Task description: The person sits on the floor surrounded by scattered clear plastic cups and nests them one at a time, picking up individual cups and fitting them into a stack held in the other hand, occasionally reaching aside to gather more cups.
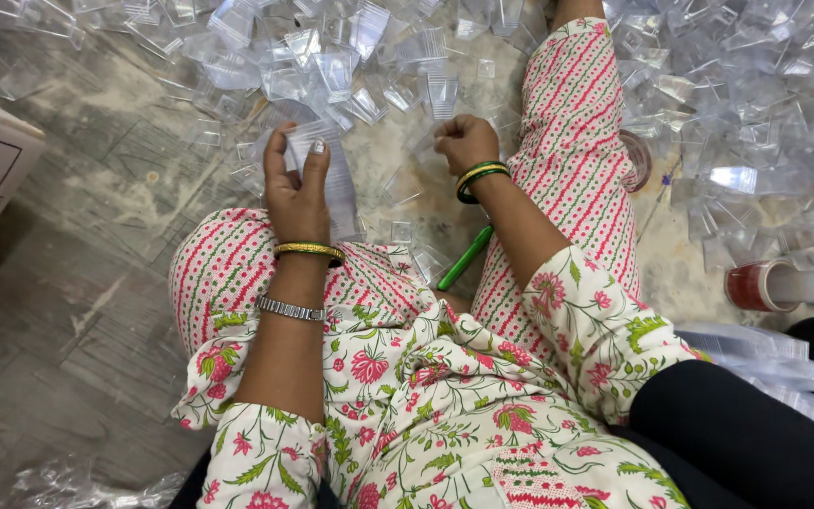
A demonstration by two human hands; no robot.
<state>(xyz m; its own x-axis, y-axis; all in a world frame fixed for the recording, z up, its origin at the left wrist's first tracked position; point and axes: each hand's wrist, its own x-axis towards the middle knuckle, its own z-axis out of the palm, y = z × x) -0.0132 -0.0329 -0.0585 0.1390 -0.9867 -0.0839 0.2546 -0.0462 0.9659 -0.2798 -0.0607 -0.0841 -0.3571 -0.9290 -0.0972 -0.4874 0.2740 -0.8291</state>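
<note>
Upright: left hand (296,193) grasps clear bag stack (332,170), long axis vertical; right hand (463,141) clenched.

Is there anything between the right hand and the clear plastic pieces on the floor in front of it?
Nothing visible does. The right hand hovers closed just above the scattered clear plastic pieces. The left hand holds its own stack of clear pieces, off to the side.

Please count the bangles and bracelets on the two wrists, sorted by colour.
Gold bangle, left wrist: 1
Silver bracelet, left wrist: 1
Gold bangle, right wrist: 1
Green bangles, right wrist: 2, as far as visible
Total: 5
</note>
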